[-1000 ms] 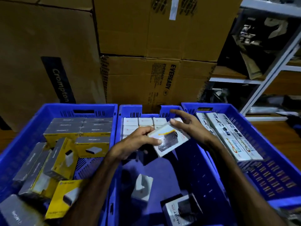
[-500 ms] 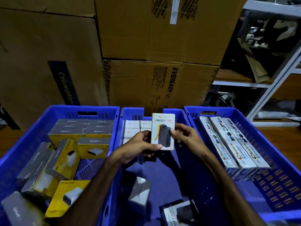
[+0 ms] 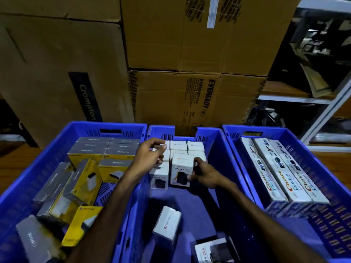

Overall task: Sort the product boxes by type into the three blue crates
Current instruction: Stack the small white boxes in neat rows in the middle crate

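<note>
Where right hand [image 3: 204, 172] grips: white box [image 3: 181, 170]

Blue crates [image 3: 218, 141]: moulded plastic, faint sheen, slotted end walls, gridded floor.
White Halley boxes [image 3: 181, 171]: printed card, smooth, slightly glossy.
Yellow-and-grey boxes [image 3: 106, 149]: card; grey tops matt, yellow faces brighter.
Long Choice cartons [image 3: 281, 168]: glossy printed card.
Shipping cartons [image 3: 190, 95]: matt brown corrugated cardboard.
Shelf frame [image 3: 322, 111]: pale painted metal.
Floor [image 3: 340, 168]: brown wood.
</note>
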